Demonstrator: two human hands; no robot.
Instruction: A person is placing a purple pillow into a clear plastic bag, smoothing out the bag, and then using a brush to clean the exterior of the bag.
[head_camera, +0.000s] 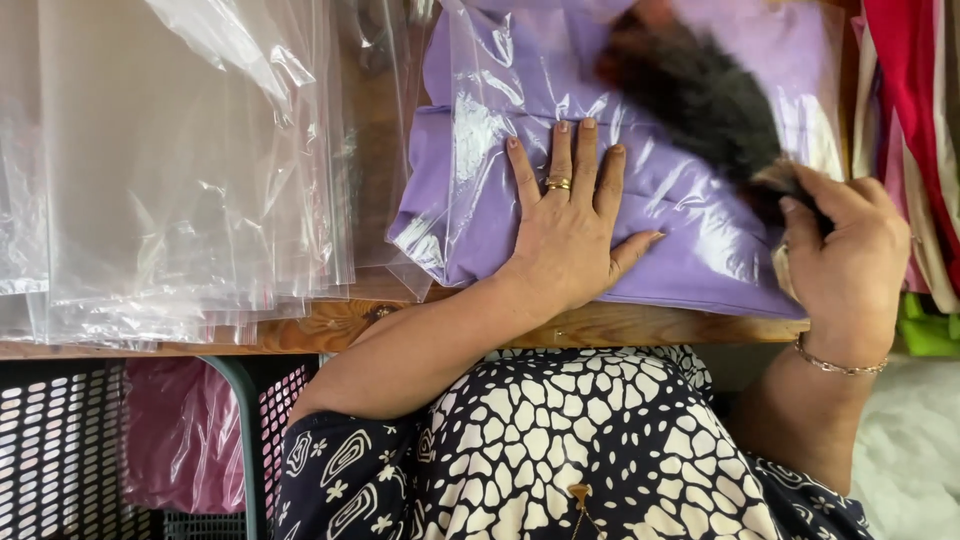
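Left hand (566, 225) lies flat, fingers spread wide, palm pressing down on a folded purple garment (700, 255) already inside a clear plastic bag (480, 140). Package sits on the wooden table (330, 325), at its near edge, right in front of the person. Right hand (848, 265) is closed around the handle of a dark bristled brush (700, 95); brush head is motion-blurred over the upper right of the bag.

Progress, judged: garment looks folded and bagged; smoothing or pressing air out appears to be in hand. Cannot tell whether the bag mouth is sealed.

Surroundings: stack of empty clear bags (190, 160) to the left on the table; folded red and striped cloth (915, 120) at right edge; perforated crate (60, 440) with pink bagged items (180, 430) below the table.
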